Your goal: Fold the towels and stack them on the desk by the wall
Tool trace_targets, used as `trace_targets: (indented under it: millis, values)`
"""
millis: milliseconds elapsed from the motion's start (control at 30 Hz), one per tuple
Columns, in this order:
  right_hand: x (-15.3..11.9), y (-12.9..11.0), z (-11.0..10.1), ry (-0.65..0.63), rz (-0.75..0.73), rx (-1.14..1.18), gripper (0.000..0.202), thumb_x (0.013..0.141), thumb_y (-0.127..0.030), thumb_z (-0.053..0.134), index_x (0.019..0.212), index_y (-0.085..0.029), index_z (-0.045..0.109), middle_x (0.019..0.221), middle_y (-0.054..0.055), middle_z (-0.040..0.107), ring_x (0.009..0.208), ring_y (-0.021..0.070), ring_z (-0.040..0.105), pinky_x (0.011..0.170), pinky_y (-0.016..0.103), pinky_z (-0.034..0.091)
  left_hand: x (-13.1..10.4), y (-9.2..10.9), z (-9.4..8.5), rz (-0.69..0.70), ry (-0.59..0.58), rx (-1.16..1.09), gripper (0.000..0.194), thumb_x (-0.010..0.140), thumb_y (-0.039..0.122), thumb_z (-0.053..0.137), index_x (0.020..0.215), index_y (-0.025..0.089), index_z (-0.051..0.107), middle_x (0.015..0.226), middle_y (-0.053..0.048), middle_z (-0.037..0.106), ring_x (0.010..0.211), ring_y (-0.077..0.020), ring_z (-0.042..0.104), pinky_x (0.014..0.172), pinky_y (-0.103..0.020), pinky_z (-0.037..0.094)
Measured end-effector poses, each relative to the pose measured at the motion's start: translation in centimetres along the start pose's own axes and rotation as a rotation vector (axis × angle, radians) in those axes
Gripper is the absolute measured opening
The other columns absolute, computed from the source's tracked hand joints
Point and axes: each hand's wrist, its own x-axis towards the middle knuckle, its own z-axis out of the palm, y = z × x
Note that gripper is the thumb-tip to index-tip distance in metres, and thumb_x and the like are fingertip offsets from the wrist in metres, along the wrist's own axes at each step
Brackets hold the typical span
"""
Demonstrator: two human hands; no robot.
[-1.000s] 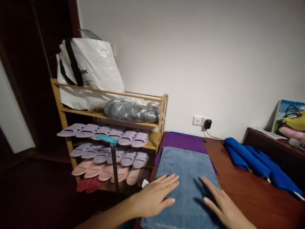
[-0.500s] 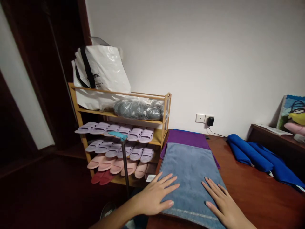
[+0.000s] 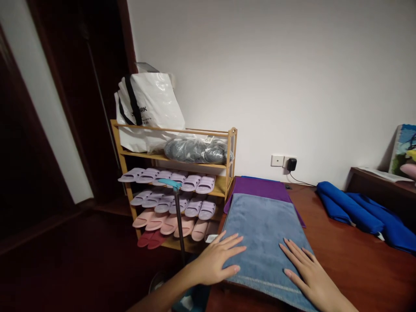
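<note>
A grey-blue towel (image 3: 263, 234) with a white-stitched near edge lies flat on the brown wooden table (image 3: 351, 264). My left hand (image 3: 219, 260) rests on its left edge, fingers spread and nothing held. On the right side of the same towel lies my right hand (image 3: 308, 271), also with fingers stretched out. A white label (image 3: 211, 238) sticks out by the left fingertips. Under the towel's far end, a purple cloth (image 3: 260, 188) shows, with a thin blue edge behind it.
Left of the table stands a wooden shoe rack (image 3: 231, 151) with several slippers (image 3: 191, 182), a white bag (image 3: 156, 99) and a plastic-wrapped bundle (image 3: 198, 149). A pole with a blue top (image 3: 178, 208) stands before it. Blue rolled cloths (image 3: 351, 208) lie at the table's right.
The view has turned slightly left, so the surroundings sit further right in the picture. Both hands stay spread flat on the towel, with little movement over it.
</note>
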Motion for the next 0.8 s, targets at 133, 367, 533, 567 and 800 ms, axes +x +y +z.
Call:
trace_targets:
  millis: [133, 367, 533, 567, 800]
  values:
    - [0.7, 0.9, 0.0, 0.078, 0.011, 0.101, 0.064, 0.088, -0.064, 0.026, 0.145, -0.042, 0.006, 0.153, -0.008, 0.0, 0.141, 0.0163, 0.009, 0.115, 0.043, 0.015, 0.6, -0.4, -0.6, -0.02, 0.021, 0.008, 0.047, 0.09, 0.048, 0.05, 0.134, 0.031, 0.047, 0.143, -0.002, 0.042, 0.132, -0.024, 0.037, 0.111, -0.047, 0.02]
    - [10.1, 3.7, -1.7, 0.237, 0.156, -0.039, 0.07, 0.088, -0.067, 0.019, 0.147, -0.031, 0.013, 0.154, 0.0, 0.003, 0.14, 0.016, 0.012, 0.114, 0.042, 0.017, 10.2, -4.5, -1.4, -0.172, 0.155, 0.195, 0.052, 0.098, 0.046, 0.03, 0.143, 0.02, 0.034, 0.151, -0.007, 0.026, 0.139, -0.0216, 0.019, 0.113, -0.042, 0.014]
    - [13.4, 5.7, 0.5, 0.178, 0.242, -0.084, 0.073, 0.085, -0.07, 0.019, 0.145, -0.03, 0.023, 0.152, 0.004, 0.013, 0.14, 0.0205, 0.011, 0.112, 0.048, 0.017, 13.4, -8.1, 1.1, -0.247, 0.068, 0.198, 0.061, 0.096, 0.055, 0.025, 0.146, 0.021, 0.026, 0.153, -0.009, 0.018, 0.14, -0.0255, 0.014, 0.111, -0.051, 0.014]
    - [13.5, 6.1, 0.9, 0.171, 0.247, -0.09, 0.072, 0.085, -0.071, 0.018, 0.145, -0.031, 0.022, 0.152, 0.003, 0.012, 0.14, 0.0199, 0.01, 0.112, 0.047, 0.016, 13.4, -8.5, 1.6, -0.251, 0.058, 0.198, 0.061, 0.095, 0.056, 0.025, 0.146, 0.022, 0.025, 0.153, -0.008, 0.017, 0.141, -0.0253, 0.013, 0.111, -0.051, 0.012]
    - [13.4, 6.9, 1.6, 0.146, 0.26, -0.111, 0.073, 0.084, -0.073, 0.016, 0.145, -0.034, 0.018, 0.153, 0.001, 0.009, 0.141, 0.0168, 0.006, 0.113, 0.045, 0.013, 13.1, -9.0, 2.3, -0.262, 0.012, 0.194, 0.065, 0.094, 0.06, 0.02, 0.148, 0.024, 0.019, 0.155, -0.007, 0.011, 0.141, -0.024, 0.007, 0.111, -0.051, 0.009]
